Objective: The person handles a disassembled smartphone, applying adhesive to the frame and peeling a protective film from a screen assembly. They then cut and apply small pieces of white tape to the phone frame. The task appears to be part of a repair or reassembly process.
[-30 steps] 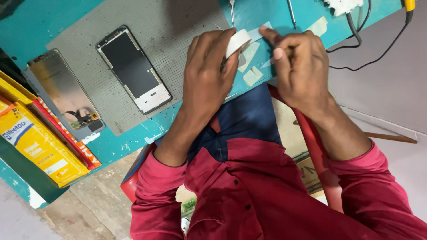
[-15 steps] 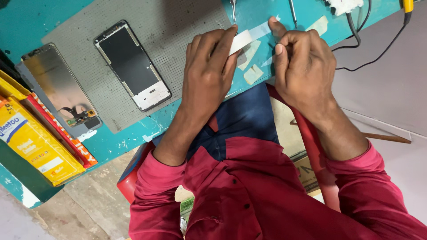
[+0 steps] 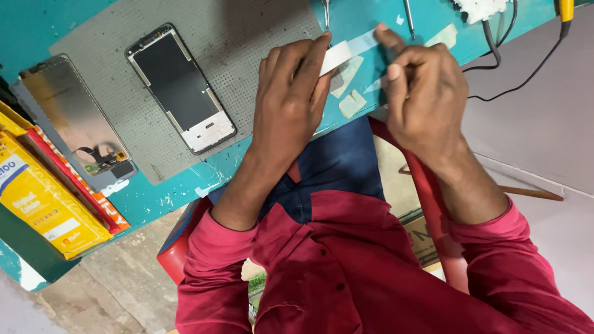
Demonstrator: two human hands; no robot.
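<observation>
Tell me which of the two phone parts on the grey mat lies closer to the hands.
The dark-screened phone frame with the white lower end; the reflective panel lies farther left, by the yellow box.

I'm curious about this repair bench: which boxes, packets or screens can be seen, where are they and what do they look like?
Yellow packet: far left edge, flat, rectangular, with a blue and white label patch.
Red-orange box: beside it, long and thin.
Phone frame: on the grey mat, dark rectangular screen, white lower end.
Loose display panel: left of it, glossy, dark, rectangular.
</observation>
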